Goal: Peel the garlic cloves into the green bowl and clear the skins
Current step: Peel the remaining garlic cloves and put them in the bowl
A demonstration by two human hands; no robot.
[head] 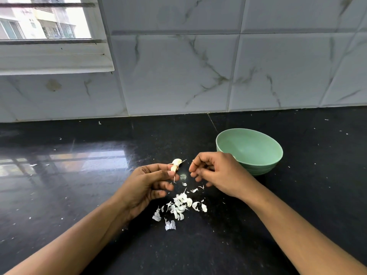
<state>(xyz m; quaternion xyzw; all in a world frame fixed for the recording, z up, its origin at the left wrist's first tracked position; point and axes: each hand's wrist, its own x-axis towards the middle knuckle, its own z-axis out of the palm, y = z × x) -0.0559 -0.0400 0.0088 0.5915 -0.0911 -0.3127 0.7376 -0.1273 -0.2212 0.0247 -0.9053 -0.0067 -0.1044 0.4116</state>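
Skins (179,205) are lying in a loose white heap on the black counter (79,195), just in front of both hands, with smaller flakes trailing up towards the fingers. A good share of the peeling is looking done, while none of the clearing is showing yet. The green bowl (258,147) is standing to the right of and slightly beyond the right hand (216,173), whose knuckles are hiding its near rim. The part of the inside that is showing is looking bare, so how many cloves are sitting in it cannot be told. The left hand (147,185) is pinching a garlic clove (176,162) between thumb and forefinger, the clove poking up past the fingertips with papery skin hanging off it, apparently only partly peeled. The right hand is hovering just beside the clove, apart from it, fingers curled with thumb and forefinger drawn together; whether they are nipping a scrap of skin cannot be told. By my reading, this clove is needing finishing and dropping into the bowl, and the heap is waiting to be gathered
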